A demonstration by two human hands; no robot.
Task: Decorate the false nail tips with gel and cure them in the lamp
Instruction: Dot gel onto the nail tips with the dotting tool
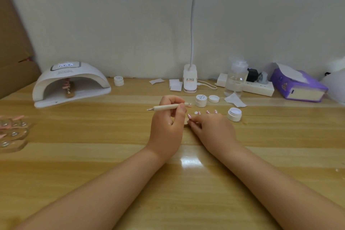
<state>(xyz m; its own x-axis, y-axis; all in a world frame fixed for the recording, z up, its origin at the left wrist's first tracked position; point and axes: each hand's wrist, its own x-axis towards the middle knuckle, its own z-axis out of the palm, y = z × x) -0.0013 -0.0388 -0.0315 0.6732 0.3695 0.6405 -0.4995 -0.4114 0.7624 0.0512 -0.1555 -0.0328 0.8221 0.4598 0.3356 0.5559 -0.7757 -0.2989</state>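
I read "SUN" on the curing lamp (71,82); jar labels blur. My left hand (167,123) grips the dotting pen (168,107); my right hand (212,127) rests fingers-down on the desk (112,155), touching a nail tip (189,116).

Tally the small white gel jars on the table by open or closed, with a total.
Closed jars: 2, by the curing lamp and near the desk lamp base
Open jars: 1
Total: 3
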